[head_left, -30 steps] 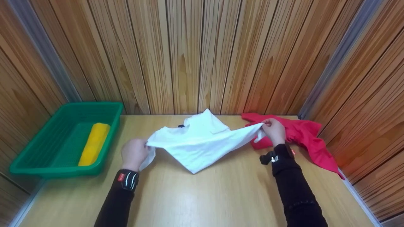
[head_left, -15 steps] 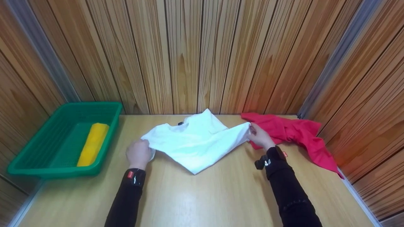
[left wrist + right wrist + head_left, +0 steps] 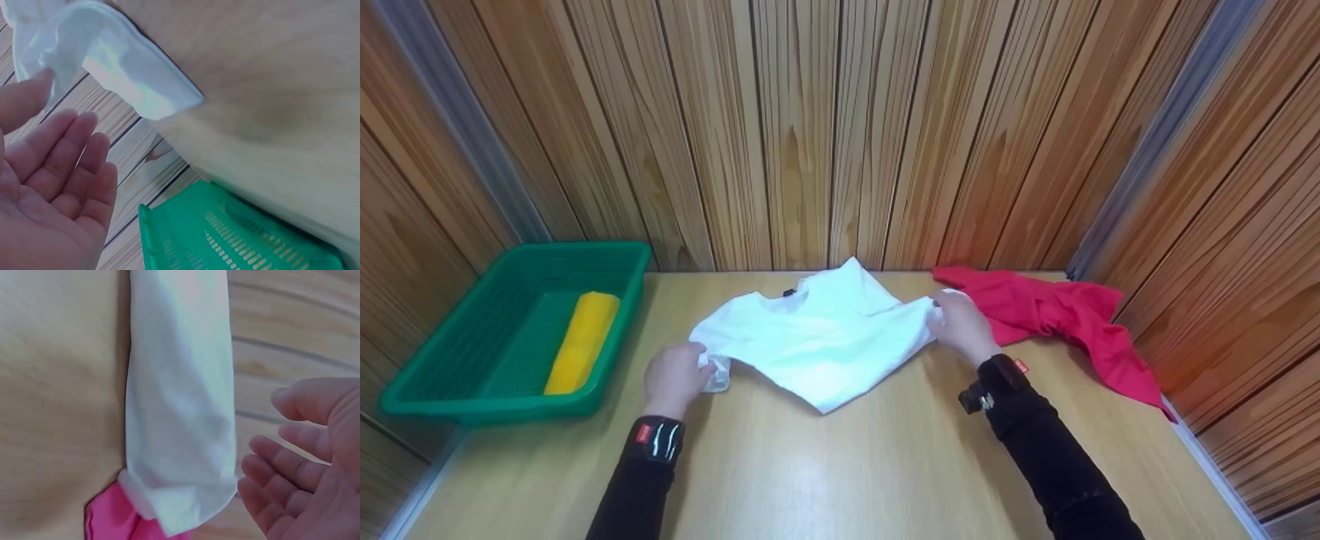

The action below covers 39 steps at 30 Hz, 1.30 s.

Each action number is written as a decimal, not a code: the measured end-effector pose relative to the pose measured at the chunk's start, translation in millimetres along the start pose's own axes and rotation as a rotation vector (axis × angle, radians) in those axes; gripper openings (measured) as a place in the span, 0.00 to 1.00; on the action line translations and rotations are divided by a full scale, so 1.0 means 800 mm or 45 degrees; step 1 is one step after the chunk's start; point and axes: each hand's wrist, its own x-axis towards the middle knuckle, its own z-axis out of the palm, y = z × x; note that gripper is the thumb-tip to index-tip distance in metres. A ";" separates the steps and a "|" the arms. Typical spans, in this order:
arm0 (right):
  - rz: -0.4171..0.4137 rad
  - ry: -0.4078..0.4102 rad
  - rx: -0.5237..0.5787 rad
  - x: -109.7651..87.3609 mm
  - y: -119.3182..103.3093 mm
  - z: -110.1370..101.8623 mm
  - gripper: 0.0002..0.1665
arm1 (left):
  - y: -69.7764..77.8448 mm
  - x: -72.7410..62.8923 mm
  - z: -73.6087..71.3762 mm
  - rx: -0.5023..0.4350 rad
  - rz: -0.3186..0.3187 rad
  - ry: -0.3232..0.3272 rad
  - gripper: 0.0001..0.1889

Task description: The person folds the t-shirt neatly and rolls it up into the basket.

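Note:
A white shirt (image 3: 817, 337) lies spread on the table, a dark label at its neckline and one corner pointing towards me. My left hand (image 3: 675, 375) is at its left end; the left wrist view shows the fingers (image 3: 79, 152) loosely bent and apart from the cloth, the thumb overlapping the shirt's edge (image 3: 129, 84). At the other end is my right hand (image 3: 966, 326). In the right wrist view its fingers (image 3: 275, 467) are spread beside the shirt's rumpled end (image 3: 180, 439), gripping nothing; whether a fingertip touches the cloth I cannot tell.
A red garment (image 3: 1057, 304) lies crumpled at the back right, partly beneath the shirt's right end. On the left stands a green basket (image 3: 502, 409) with a rolled yellow cloth (image 3: 583, 341) in it. Wood-panelled walls (image 3: 802, 135) border the table's back and sides.
Both hands have let go of the shirt, which they held stretched a second ago. Its right end has come down and inward. My right hand has moved left; the left hand's fingers have loosened.

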 end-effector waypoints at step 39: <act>-0.667 -0.282 -0.392 -0.063 -0.071 0.107 0.04 | -0.024 -0.024 0.003 0.192 0.060 -0.216 0.09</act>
